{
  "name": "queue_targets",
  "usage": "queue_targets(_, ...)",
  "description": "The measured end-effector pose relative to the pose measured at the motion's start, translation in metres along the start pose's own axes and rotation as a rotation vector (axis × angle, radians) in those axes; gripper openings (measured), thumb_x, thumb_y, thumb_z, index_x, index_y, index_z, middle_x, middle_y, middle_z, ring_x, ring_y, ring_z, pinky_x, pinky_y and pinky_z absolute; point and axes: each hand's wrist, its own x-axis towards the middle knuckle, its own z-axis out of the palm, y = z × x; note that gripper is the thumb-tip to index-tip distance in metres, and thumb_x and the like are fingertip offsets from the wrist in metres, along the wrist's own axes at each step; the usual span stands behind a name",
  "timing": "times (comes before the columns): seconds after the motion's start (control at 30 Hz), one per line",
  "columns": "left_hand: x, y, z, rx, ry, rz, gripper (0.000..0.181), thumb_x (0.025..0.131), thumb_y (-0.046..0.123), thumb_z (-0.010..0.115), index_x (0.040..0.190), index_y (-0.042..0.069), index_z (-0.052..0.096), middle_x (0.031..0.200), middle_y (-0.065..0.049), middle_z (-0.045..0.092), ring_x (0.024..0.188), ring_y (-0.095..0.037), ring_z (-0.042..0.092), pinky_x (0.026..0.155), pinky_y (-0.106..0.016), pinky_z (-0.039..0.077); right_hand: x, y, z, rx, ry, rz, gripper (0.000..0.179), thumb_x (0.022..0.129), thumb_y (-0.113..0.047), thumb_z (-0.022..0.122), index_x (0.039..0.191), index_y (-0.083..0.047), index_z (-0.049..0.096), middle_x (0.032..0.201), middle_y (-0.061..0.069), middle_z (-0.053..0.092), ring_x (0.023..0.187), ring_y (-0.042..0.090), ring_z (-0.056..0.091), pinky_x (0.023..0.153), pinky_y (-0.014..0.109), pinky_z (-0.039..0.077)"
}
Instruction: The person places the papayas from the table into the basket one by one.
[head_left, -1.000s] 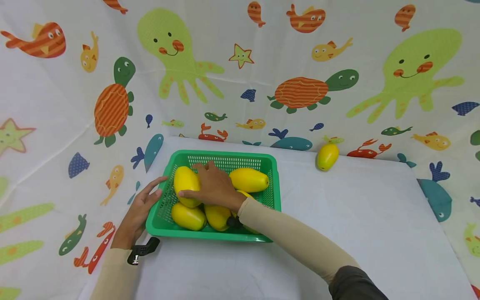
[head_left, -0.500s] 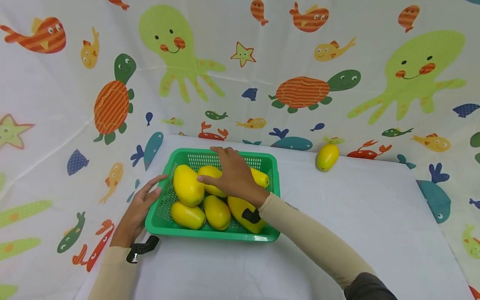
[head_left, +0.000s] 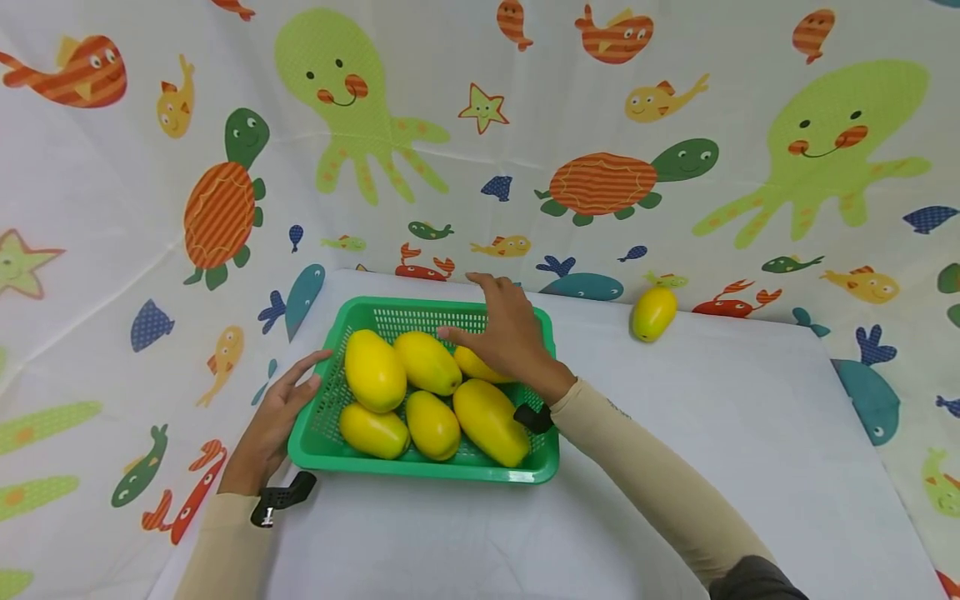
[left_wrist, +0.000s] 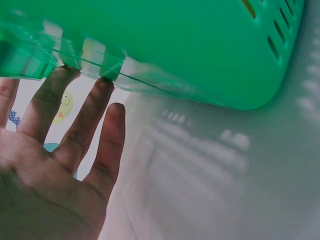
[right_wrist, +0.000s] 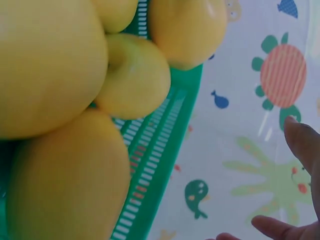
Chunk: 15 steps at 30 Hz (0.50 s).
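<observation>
A green plastic basket [head_left: 420,473] holds several smooth yellow fruits that look like mangoes. Two of them, a plump mango [head_left: 375,372] at the left and a longer one [head_left: 491,423] at the front right, lie among the rest. My left hand [head_left: 273,421] touches the basket's left side with extended fingers; in the left wrist view its fingertips [left_wrist: 104,86] meet the green wall. Over the back right of the basket is my right hand [head_left: 513,333], fingers spread and holding nothing. It partly hides a mango [head_left: 478,364] below it.
One more yellow fruit [head_left: 654,314] lies on the white tabletop [head_left: 720,417], to the right of the basket near the back. A cloth printed with sea animals [head_left: 600,185] rises behind and at the left. A black wrist mount [head_left: 283,497] sits on the left wrist.
My right hand has left the plump mango at the basket's left and moved right across the basket, uncovering the middle mangoes. The left hand has stayed at the basket's left side.
</observation>
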Motion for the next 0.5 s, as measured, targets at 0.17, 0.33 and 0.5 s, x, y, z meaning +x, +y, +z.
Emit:
queue_targets(0.17, -0.001, 0.000, -0.001, 0.007, 0.004, -0.009, 0.055, 0.112, 0.041, 0.052, 0.165, 0.036, 0.038, 0.138, 0.014, 0.056, 0.104, -0.008, 0.074, 0.086, -0.032, 0.066, 0.003, 0.015, -0.009, -0.028, 0.044, 0.026, 0.091, 0.089, -0.057, 0.081, 0.161, -0.017, 0.043, 0.153, 0.017, 0.053, 0.136, 0.037, 0.051, 0.114, 0.056, 0.049)
queue_targets(0.33, -0.001, 0.000, -0.001, 0.011, 0.003, -0.018, 0.056, 0.112, 0.043, 0.052, 0.165, 0.037, 0.037, 0.141, 0.012, 0.054, 0.104, -0.008, 0.074, 0.087, -0.032, 0.066, 0.004, 0.030, -0.016, -0.024, 0.080, 0.069, 0.089, 0.091, -0.057, 0.080, 0.161, -0.017, 0.043, 0.155, 0.017, 0.050, 0.138, 0.037, 0.050, 0.116, 0.058, 0.047)
queue_targets(0.5, -0.001, 0.000, -0.001, -0.004, -0.006, -0.017, 0.056, 0.112, 0.043, 0.053, 0.165, 0.037, 0.037, 0.140, 0.012, 0.055, 0.105, -0.008, 0.074, 0.087, -0.032, 0.066, 0.004, 0.043, -0.024, 0.000, 0.109, 0.104, 0.089, 0.091, -0.055, 0.080, 0.162, -0.017, 0.041, 0.159, 0.018, 0.046, 0.141, 0.039, 0.047, 0.117, 0.061, 0.046)
